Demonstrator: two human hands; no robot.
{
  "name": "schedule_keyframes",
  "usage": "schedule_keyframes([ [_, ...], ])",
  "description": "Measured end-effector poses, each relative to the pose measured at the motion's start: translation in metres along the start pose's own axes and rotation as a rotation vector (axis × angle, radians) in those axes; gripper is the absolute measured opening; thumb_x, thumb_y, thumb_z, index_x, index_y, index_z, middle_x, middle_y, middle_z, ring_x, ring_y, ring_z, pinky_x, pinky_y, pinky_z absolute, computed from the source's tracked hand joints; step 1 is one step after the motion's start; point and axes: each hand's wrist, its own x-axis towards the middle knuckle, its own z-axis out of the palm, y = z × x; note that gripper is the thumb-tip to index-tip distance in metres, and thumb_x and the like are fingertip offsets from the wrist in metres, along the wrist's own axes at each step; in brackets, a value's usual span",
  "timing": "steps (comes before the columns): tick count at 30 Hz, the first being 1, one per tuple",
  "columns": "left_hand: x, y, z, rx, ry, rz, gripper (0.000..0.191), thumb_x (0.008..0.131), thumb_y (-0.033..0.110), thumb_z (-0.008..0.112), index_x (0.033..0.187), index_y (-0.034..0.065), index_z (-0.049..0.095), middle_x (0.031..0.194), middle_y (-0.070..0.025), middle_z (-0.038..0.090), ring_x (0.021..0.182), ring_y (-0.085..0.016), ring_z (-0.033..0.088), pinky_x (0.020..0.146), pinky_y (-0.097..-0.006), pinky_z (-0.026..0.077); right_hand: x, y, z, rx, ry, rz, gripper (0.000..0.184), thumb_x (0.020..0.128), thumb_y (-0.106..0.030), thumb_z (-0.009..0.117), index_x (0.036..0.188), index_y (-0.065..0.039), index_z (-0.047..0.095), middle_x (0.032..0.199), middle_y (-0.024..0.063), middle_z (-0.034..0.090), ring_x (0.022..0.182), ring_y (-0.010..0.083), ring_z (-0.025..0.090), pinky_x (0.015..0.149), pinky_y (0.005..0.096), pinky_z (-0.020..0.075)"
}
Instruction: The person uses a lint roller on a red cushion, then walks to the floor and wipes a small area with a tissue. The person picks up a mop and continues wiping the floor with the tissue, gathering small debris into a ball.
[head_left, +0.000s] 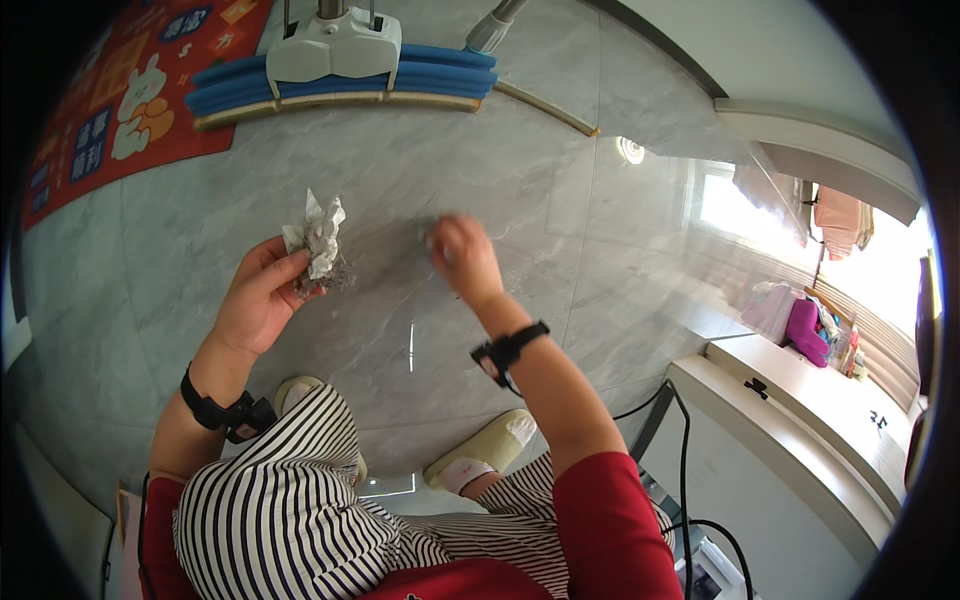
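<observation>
My left hand (264, 294) grips a crumpled wad of whitish tissue or paper (324, 238) between thumb and fingers, held up over the floor. Grey dust and hair-like fluff (334, 276) cling to its lower end. To the right, my right hand (466, 256) hovers low over or touches the grey marble-look floor tiles (360, 330); which of the two I cannot tell. Its fingers are curled and blurred by motion. A small dark blur shows at the fingertips, so whether they pinch something is unclear.
A sponge mop head (334, 52) with blue sponge lies ahead, beside a second pole (491, 34). At upper left is a red mat (142, 112) with a rabbit print. White drawer furniture (787, 420) stands at right, near black cables (684, 450). My slippers (487, 450) rest below.
</observation>
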Motion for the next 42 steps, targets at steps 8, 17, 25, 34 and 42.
schedule_keyframes([
  [8, -0.005, -0.003, -0.006, -0.003, 0.042, -0.014, 0.028, 0.097, 0.015, 0.056, 0.123, 0.0018, 0.057, 0.108, -0.0047, 0.066, 0.096, -0.014, 0.063, 0.084, -0.0313, 0.052, -0.034, 0.067, -0.089, -0.014, 0.352, 0.467, 0.015, 0.076, 0.004, 0.068, 0.089, -0.004, 0.068, 0.083, 0.0073, 0.065, 0.070, 0.0196, 0.064, 0.067, 0.0311, 0.0515],
  [17, 0.007, -0.003, 0.003, -0.014, -0.004, -0.026, 0.027, 0.098, 0.014, 0.056, 0.122, 0.0023, 0.057, 0.109, -0.0053, 0.066, 0.097, -0.015, 0.063, 0.086, -0.0320, 0.052, -0.064, -0.006, -0.031, 0.142, 0.117, 0.437, 0.015, 0.077, 0.004, 0.067, 0.089, -0.005, 0.068, 0.089, 0.0074, 0.064, 0.072, 0.0205, 0.064, 0.068, 0.0316, 0.0522],
  [25, 0.005, -0.007, -0.005, -0.025, 0.014, -0.009, 0.028, 0.097, 0.015, 0.058, 0.121, -0.0002, 0.059, 0.108, -0.0060, 0.068, 0.094, -0.014, 0.064, 0.084, -0.0307, 0.053, -0.095, -0.059, -0.016, 0.201, 0.134, 0.703, 0.017, 0.079, 0.003, 0.069, 0.096, -0.002, 0.069, 0.096, 0.0080, 0.066, 0.075, 0.0199, 0.064, 0.071, 0.0311, 0.0530],
  [34, 0.004, -0.002, 0.002, -0.010, -0.016, -0.007, 0.027, 0.097, 0.015, 0.058, 0.121, 0.0029, 0.059, 0.108, -0.0046, 0.067, 0.095, -0.013, 0.063, 0.084, -0.0307, 0.052, -0.109, -0.068, 0.002, -0.237, 0.074, 0.251, 0.028, 0.074, 0.001, 0.070, 0.101, -0.006, 0.065, 0.103, 0.0076, 0.061, 0.094, 0.0293, 0.060, 0.078, 0.0383, 0.0529],
  [42, -0.002, 0.001, 0.003, -0.025, -0.019, 0.027, 0.027, 0.097, 0.014, 0.056, 0.122, 0.0021, 0.058, 0.110, -0.0057, 0.066, 0.097, -0.015, 0.063, 0.083, -0.0314, 0.052, -0.079, -0.022, -0.028, 0.153, 0.119, 0.334, 0.015, 0.071, 0.004, 0.071, 0.082, -0.006, 0.065, 0.087, 0.0073, 0.065, 0.075, 0.0217, 0.064, 0.067, 0.0316, 0.0525],
])
